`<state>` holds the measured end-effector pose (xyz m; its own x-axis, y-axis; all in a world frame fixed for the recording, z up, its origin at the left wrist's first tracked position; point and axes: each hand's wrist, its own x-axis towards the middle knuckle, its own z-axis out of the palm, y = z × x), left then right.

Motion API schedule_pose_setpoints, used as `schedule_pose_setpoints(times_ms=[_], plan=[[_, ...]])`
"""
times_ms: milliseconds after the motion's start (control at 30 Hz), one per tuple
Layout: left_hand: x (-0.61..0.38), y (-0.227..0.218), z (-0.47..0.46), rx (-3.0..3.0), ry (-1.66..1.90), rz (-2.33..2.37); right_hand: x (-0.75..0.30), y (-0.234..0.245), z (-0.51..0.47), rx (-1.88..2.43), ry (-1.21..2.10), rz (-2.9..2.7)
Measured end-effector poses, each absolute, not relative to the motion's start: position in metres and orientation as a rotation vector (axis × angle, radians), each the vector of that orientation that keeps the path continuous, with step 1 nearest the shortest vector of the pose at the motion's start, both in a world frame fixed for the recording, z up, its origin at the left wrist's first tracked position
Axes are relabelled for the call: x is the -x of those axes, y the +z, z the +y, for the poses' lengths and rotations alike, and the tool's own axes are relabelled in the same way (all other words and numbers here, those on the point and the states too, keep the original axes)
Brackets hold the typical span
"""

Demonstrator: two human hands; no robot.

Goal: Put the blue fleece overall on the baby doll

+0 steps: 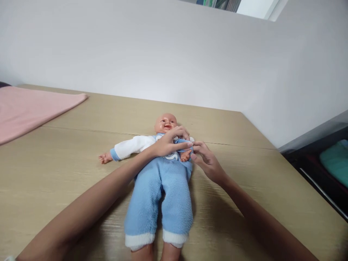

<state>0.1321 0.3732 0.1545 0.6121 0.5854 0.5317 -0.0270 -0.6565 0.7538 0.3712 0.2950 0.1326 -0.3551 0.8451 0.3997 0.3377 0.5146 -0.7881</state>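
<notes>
A baby doll (146, 185) lies on its back on the wooden table (67, 174), head away from me. It wears blue fleece trousers with white cuffs and a white top with blue trim. Its arm on the left is stretched out flat. The other arm is bent across its front, with the small hand (185, 156) poking out. My left hand (171, 142) reaches over the chest, thumb and fingers closed around the blue sleeve cuff (182, 145) there. From the right, my right hand (208, 161) pinches the same sleeve at its outer side; its fingertips are partly hidden.
A pink cloth (35, 108) is spread at the table's far left. Behind the table rises a pale wall (163, 54) with an opening at the top. Beyond the right edge stands something dark with a teal item (335, 161) on it.
</notes>
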Motion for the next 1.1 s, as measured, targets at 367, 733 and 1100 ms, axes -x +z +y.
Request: schedule_pose_setpoints(times_ms=[367,733,1100], plan=[[-0.137,0.147,0.381,-2.299,0.965,0.627,-0.352,0.117,0.296,1.038,1.360,-1.121],[-0.137,0.144,0.382,-2.259,0.855,0.736,-0.344,0.100,0.299,1.205,1.080,-1.133],[-0.139,0.143,0.383,-2.179,0.960,0.765,-0.341,0.095,0.345,1.199,1.313,-1.130]])
